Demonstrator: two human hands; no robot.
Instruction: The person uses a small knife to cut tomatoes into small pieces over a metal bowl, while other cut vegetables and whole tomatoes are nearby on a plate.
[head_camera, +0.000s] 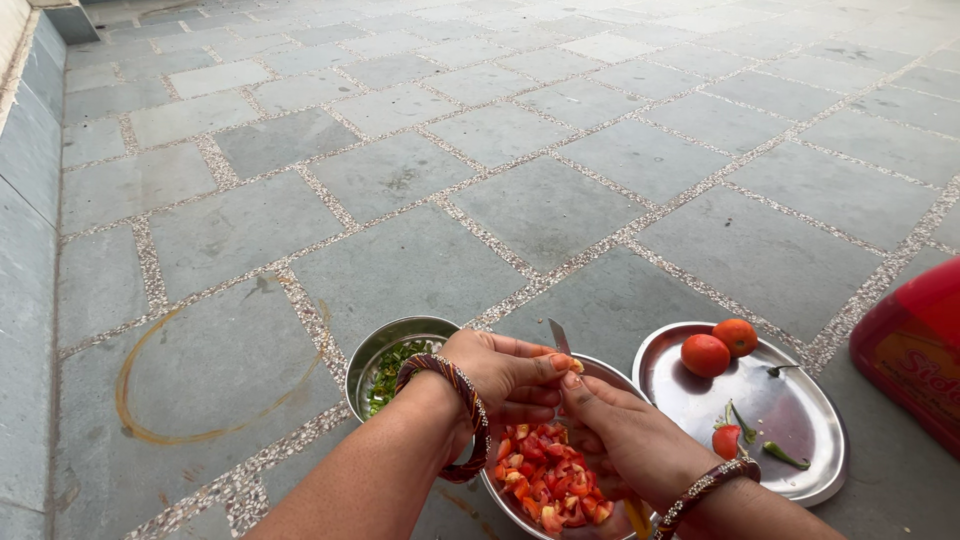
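My left hand (500, 375) and my right hand (615, 430) meet above a steel bowl (500, 492) of chopped red tomato (545, 480). A knife (558, 336) sticks up between them; its handle is hidden, seemingly in my right hand. My left fingertips pinch a small piece of tomato (565, 362) against the blade. Both wrists wear red and gold bangles.
A smaller steel bowl (375, 352) with chopped greens sits to the left. At right, a steel plate (800, 420) carries two whole tomatoes (718, 347), a tomato piece and green chilli stems. A red container (915, 350) stands at the right edge. The floor is grey stone tile.
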